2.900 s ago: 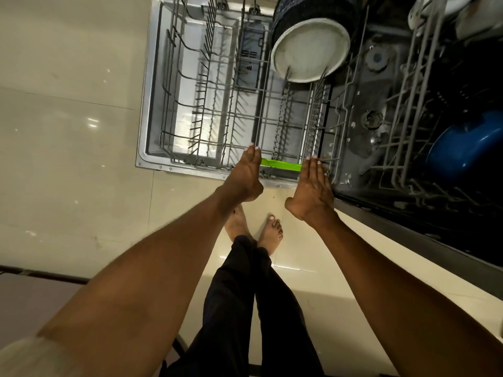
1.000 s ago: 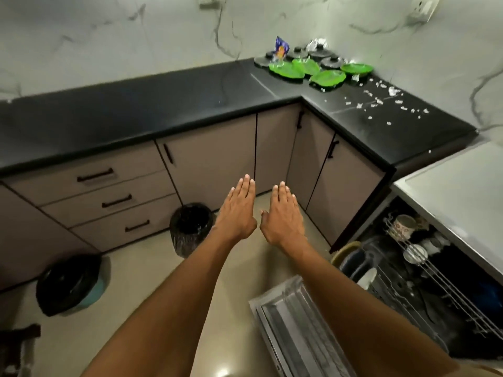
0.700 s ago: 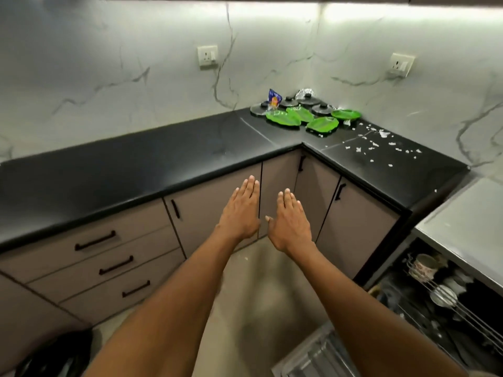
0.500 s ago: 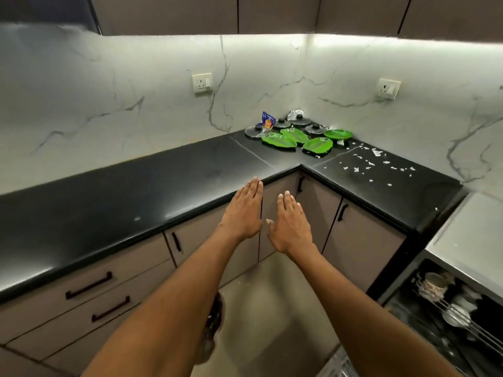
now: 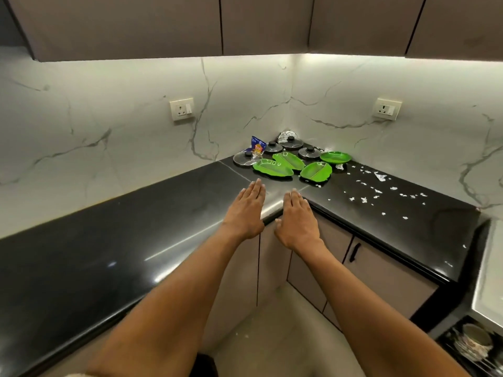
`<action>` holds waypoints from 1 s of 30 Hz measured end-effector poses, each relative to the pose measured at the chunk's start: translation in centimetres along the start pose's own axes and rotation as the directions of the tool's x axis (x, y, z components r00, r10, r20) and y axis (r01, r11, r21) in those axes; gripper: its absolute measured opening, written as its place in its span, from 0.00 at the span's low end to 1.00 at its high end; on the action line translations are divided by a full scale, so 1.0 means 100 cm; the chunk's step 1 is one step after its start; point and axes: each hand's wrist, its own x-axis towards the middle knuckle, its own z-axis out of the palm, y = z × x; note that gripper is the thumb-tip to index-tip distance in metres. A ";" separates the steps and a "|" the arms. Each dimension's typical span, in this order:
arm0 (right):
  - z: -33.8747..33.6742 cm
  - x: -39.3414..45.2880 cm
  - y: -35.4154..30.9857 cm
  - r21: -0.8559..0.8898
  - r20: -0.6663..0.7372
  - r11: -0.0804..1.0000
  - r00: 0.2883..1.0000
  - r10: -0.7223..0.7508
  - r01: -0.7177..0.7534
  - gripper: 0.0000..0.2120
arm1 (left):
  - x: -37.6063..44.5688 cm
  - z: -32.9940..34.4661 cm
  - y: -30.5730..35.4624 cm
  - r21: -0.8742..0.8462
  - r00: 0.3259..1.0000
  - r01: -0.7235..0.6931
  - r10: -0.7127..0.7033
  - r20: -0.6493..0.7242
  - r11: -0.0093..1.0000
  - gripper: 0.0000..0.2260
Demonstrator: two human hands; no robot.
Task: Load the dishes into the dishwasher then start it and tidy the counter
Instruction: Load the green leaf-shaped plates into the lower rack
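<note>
Four green plates (image 5: 273, 167) and a handful of pot lids (image 5: 292, 144) are what's left, all bunched in the far corner of the table (image 5: 114, 246), with a blue snack packet (image 5: 257, 147) and a ball of foil (image 5: 284, 135) tucked in behind them. A few seconds back I was bent over the dishwasher's lower rack, and now I've straightened up and turned to face the corner, so the view went from floor and rack to the whole black table. I read that as the rack being ready and me coming for the next batch. My left hand (image 5: 246, 213) and right hand (image 5: 296, 220) are both held out flat over the table's front edge, fingers straight and close together, holding nothing, still short of the plates.

The table's glossy black stone in an L, and the right leg is littered with white scraps (image 5: 364, 198), so tidying's a job for later. Marble-look walls with a socket (image 5: 181, 109) on each side, cupboards overhead with a light strip under them, beige cabinet doors below. The dishwasher (image 5: 475, 346) is open at bottom right, with a cup and some crockery in its upper rack.
</note>
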 end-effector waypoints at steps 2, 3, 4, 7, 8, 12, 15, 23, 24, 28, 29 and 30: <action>0.008 0.041 0.011 0.009 0.010 1.000 1.000 0.006 -0.006 0.42 | 0.040 0.008 -0.015 0.012 1.000 -0.005 0.005 0.027 1.000 0.41; 0.011 0.064 0.017 0.012 0.012 1.000 1.000 0.007 -0.007 0.43 | 0.062 0.011 -0.022 0.021 1.000 -0.004 0.003 0.031 1.000 0.42; 0.014 0.084 0.022 0.009 0.023 1.000 1.000 0.008 -0.008 0.44 | 0.081 0.013 -0.029 0.029 0.999 0.001 -0.002 0.036 1.000 0.42; 0.021 0.139 0.037 0.004 0.060 1.000 0.998 0.011 -0.011 0.46 | 0.138 0.026 -0.049 0.010 0.999 0.025 -0.026 0.048 1.000 0.42; 0.025 0.159 0.042 0.000 0.064 1.000 0.998 0.008 -0.008 0.45 | 0.157 0.030 -0.055 0.002 0.998 0.037 -0.037 0.048 0.999 0.42; 0.048 0.222 0.054 -0.019 0.081 1.000 0.997 -0.017 0.019 0.43 | 0.212 0.055 -0.075 -0.040 0.994 0.081 -0.078 0.081 0.996 0.42; 0.070 0.261 0.060 -0.022 0.112 1.000 0.994 -0.013 0.016 0.43 | 0.249 0.080 -0.089 -0.063 0.990 0.100 -0.093 0.104 0.993 0.43; 0.131 0.370 0.087 -0.063 0.193 0.998 0.981 0.019 -0.007 0.42 | 0.359 0.148 -0.141 -0.036 0.982 0.042 -0.034 0.188 0.999 0.42; 0.139 0.384 0.091 -0.071 0.206 0.997 0.978 0.027 -0.013 0.42 | 0.371 0.155 -0.149 -0.036 0.980 0.026 -0.019 0.196 0.999 0.42; 0.165 0.429 0.100 -0.093 0.276 0.995 0.959 0.060 -0.035 0.41 | 0.412 0.184 -0.183 -0.013 0.967 -0.012 0.015 0.255 1.000 0.41; 0.173 0.437 0.102 -0.089 0.290 0.995 0.955 0.066 -0.042 0.41 | 0.420 0.191 -0.190 -0.009 0.960 -0.009 0.011 0.279 1.000 0.41; 0.180 0.444 0.104 -0.089 0.302 0.995 0.951 0.071 -0.046 0.42 | 0.427 0.197 -0.196 -0.001 0.955 -0.006 0.007 0.296 1.000 0.41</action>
